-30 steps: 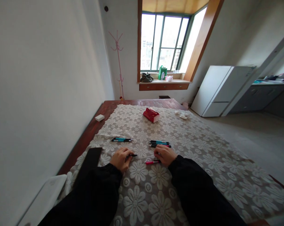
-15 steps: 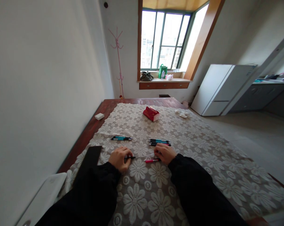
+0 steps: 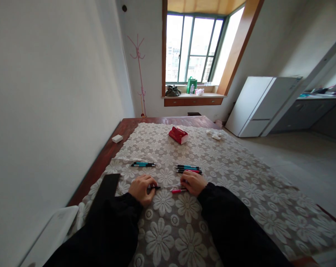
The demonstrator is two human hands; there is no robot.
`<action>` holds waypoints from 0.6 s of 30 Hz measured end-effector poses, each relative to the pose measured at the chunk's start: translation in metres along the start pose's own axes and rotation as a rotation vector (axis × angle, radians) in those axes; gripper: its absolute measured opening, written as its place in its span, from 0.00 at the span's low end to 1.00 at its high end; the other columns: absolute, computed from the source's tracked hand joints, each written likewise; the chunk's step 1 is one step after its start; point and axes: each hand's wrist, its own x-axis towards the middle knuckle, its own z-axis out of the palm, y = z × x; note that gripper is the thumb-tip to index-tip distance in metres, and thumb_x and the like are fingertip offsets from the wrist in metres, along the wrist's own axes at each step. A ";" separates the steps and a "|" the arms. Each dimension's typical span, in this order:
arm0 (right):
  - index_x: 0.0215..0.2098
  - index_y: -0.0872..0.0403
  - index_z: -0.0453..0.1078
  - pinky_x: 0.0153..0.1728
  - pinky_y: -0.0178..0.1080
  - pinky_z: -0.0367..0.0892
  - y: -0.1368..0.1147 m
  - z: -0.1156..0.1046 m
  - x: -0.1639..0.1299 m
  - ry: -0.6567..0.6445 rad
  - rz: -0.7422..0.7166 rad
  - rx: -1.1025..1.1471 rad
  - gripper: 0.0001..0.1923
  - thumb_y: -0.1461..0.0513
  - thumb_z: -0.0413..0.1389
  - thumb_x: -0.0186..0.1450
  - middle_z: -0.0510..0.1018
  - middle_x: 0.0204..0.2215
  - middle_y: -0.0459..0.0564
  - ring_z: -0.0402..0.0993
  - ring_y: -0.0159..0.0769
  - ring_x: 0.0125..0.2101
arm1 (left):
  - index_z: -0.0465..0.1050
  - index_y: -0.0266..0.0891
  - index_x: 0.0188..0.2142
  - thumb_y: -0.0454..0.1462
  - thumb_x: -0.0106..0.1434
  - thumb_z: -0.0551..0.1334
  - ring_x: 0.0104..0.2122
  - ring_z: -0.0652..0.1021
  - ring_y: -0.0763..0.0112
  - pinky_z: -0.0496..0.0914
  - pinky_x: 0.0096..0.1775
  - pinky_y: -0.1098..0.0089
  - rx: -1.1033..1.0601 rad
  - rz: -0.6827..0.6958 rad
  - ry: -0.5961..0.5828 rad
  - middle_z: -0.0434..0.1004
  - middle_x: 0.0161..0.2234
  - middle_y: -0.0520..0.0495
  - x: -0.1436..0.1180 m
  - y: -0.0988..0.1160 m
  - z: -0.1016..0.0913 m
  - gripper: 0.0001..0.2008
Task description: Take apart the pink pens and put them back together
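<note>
My left hand [image 3: 143, 190] is closed in a pinch on a short black pen part [image 3: 157, 187], its tip pointing right. Opposite it, my right hand [image 3: 194, 183] pinches a thin whitish rod, like a pen refill [image 3: 172, 185], whose far end reaches toward the black part; I cannot tell if they touch. Just below the right fingers lies a pink pen barrel [image 3: 178, 191], partly covered by the hand. Beyond the right hand, several blue, black and pink pens [image 3: 188, 167] lie side by side. Blue-and-black pens [image 3: 143, 164] rest beyond the left hand.
A flowered lace cloth [image 3: 162, 231] covers the table. Farther back lie a red tissue pack [image 3: 178, 135], crumpled white tissues [image 3: 214, 134] and a small white box [image 3: 117, 138]. A dark flat slab [image 3: 106, 191] lies by my left forearm, with a white panel [image 3: 52, 231] beside it.
My right hand has shifted slightly left and toward me, covering a bit more of the pink barrel. My left hand keeps its pinch nearly in place. The pens have not moved.
</note>
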 end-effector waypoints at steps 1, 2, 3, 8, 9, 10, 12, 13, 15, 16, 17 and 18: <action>0.32 0.53 0.71 0.41 0.38 0.65 0.001 0.001 0.000 0.002 -0.002 0.001 0.02 0.66 0.57 0.63 0.76 0.34 0.50 0.71 0.39 0.38 | 0.75 0.43 0.32 0.32 0.54 0.61 0.38 0.74 0.63 0.66 0.42 0.65 0.000 0.002 0.004 0.75 0.32 0.49 0.000 0.000 0.000 0.07; 0.32 0.53 0.71 0.41 0.38 0.65 0.001 0.002 0.000 0.006 -0.005 0.003 0.02 0.66 0.57 0.62 0.75 0.34 0.50 0.71 0.39 0.38 | 0.75 0.43 0.32 0.32 0.54 0.61 0.38 0.74 0.63 0.66 0.42 0.65 0.002 0.003 0.008 0.75 0.32 0.50 0.000 0.001 0.000 0.07; 0.32 0.53 0.71 0.41 0.38 0.65 0.001 0.002 0.000 0.009 -0.007 0.006 0.02 0.66 0.57 0.63 0.76 0.34 0.50 0.71 0.39 0.38 | 0.75 0.43 0.32 0.32 0.54 0.61 0.37 0.74 0.63 0.66 0.42 0.65 0.004 0.003 0.010 0.75 0.32 0.50 0.000 0.001 0.000 0.07; 0.32 0.53 0.71 0.41 0.38 0.65 -0.004 0.001 0.002 0.013 0.000 0.019 0.02 0.66 0.58 0.63 0.76 0.34 0.49 0.72 0.38 0.36 | 0.75 0.43 0.32 0.32 0.54 0.61 0.37 0.74 0.63 0.66 0.41 0.65 0.004 0.004 0.014 0.75 0.32 0.49 0.000 0.000 0.001 0.06; 0.32 0.53 0.71 0.40 0.38 0.65 -0.005 0.001 0.002 0.014 0.002 0.020 0.02 0.66 0.58 0.63 0.76 0.34 0.49 0.72 0.38 0.36 | 0.75 0.43 0.32 0.32 0.54 0.61 0.37 0.74 0.63 0.66 0.41 0.65 0.002 0.005 0.016 0.75 0.32 0.49 0.000 0.000 0.002 0.06; 0.32 0.53 0.71 0.40 0.38 0.65 -0.007 0.001 0.002 0.018 0.004 0.021 0.02 0.66 0.58 0.63 0.76 0.34 0.49 0.72 0.38 0.36 | 0.75 0.43 0.32 0.32 0.54 0.61 0.37 0.74 0.63 0.66 0.41 0.65 0.000 0.006 0.020 0.75 0.32 0.49 0.000 0.000 0.002 0.06; 0.32 0.53 0.72 0.39 0.38 0.64 -0.009 0.002 0.002 0.025 0.004 0.025 0.02 0.65 0.58 0.63 0.76 0.33 0.49 0.71 0.38 0.36 | 0.75 0.43 0.32 0.32 0.54 0.61 0.37 0.74 0.63 0.66 0.42 0.65 -0.004 0.008 0.025 0.75 0.32 0.50 0.000 0.000 0.002 0.06; 0.32 0.54 0.72 0.39 0.38 0.64 -0.010 0.003 0.003 0.029 0.003 0.028 0.02 0.65 0.58 0.63 0.76 0.33 0.49 0.71 0.38 0.36 | 0.75 0.43 0.32 0.32 0.54 0.61 0.37 0.74 0.63 0.66 0.42 0.64 -0.005 0.008 0.028 0.75 0.32 0.50 0.000 0.000 0.002 0.06; 0.32 0.54 0.72 0.39 0.38 0.64 -0.012 0.004 0.003 0.031 0.000 0.040 0.02 0.66 0.58 0.63 0.75 0.33 0.49 0.71 0.38 0.36 | 0.75 0.43 0.32 0.32 0.54 0.61 0.37 0.74 0.63 0.66 0.41 0.64 -0.002 0.008 0.026 0.76 0.32 0.50 0.000 0.000 0.003 0.06; 0.32 0.54 0.72 0.39 0.38 0.64 -0.012 0.005 0.003 0.029 -0.001 0.052 0.02 0.66 0.58 0.62 0.75 0.33 0.49 0.71 0.38 0.35 | 0.75 0.43 0.32 0.33 0.55 0.61 0.37 0.74 0.62 0.66 0.41 0.64 0.000 0.009 0.026 0.76 0.32 0.50 0.000 0.000 0.003 0.06; 0.32 0.54 0.72 0.39 0.38 0.64 -0.013 0.005 0.004 0.027 -0.001 0.065 0.02 0.66 0.58 0.62 0.75 0.33 0.49 0.71 0.37 0.35 | 0.75 0.43 0.32 0.33 0.55 0.61 0.37 0.74 0.62 0.66 0.41 0.64 0.001 0.011 0.027 0.76 0.32 0.50 0.000 0.000 0.004 0.06; 0.31 0.54 0.72 0.38 0.37 0.64 -0.013 0.006 0.004 0.027 0.002 0.080 0.02 0.66 0.58 0.62 0.75 0.33 0.49 0.71 0.37 0.35 | 0.75 0.44 0.33 0.33 0.55 0.61 0.37 0.74 0.62 0.66 0.41 0.64 0.001 0.013 0.035 0.76 0.32 0.50 0.000 -0.001 0.004 0.06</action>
